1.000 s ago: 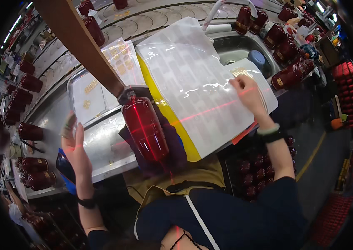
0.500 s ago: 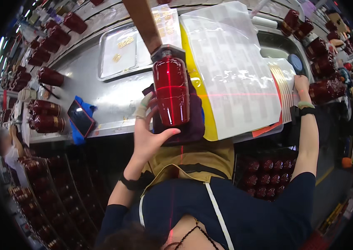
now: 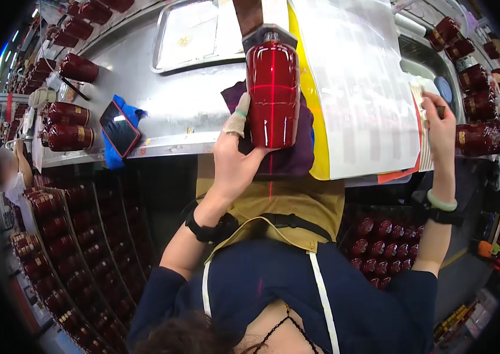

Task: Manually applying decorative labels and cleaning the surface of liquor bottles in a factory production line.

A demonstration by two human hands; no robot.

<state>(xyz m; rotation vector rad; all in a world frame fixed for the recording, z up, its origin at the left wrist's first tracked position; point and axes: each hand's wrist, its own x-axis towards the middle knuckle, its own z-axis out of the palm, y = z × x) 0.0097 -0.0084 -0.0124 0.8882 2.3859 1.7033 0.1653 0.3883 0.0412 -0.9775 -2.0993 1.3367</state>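
Note:
A glossy dark red bottle (image 3: 272, 100) lies on its side on a dark purple cloth (image 3: 297, 160), its neck toward a dark fixture (image 3: 269, 32). My left hand (image 3: 235, 150) is closed on its near left part, thumb across the base end and fingers along the side. Pale coverings sit on some of those fingertips. To the right, my right hand (image 3: 440, 127) has its fingers curled and pressed together at the edge of a gold-striped sheet (image 3: 426, 158). Its grip partly hides the sheet. A red laser cross falls on the bottle.
Large white translucent sheets (image 3: 362, 112) lie over a yellow one (image 3: 321, 162). Farther back is a metal tray (image 3: 170, 44). A phone (image 3: 121, 131) rests on blue cloth at the left. Red bottles (image 3: 68, 137) line both sides. Racks of bottles (image 3: 55, 227) stand below the table edge.
My left hand has closed against the bottle's side and base. My right hand has drawn back from the striped sheet's far side, and its fingers are now bent together. The whole view has shifted.

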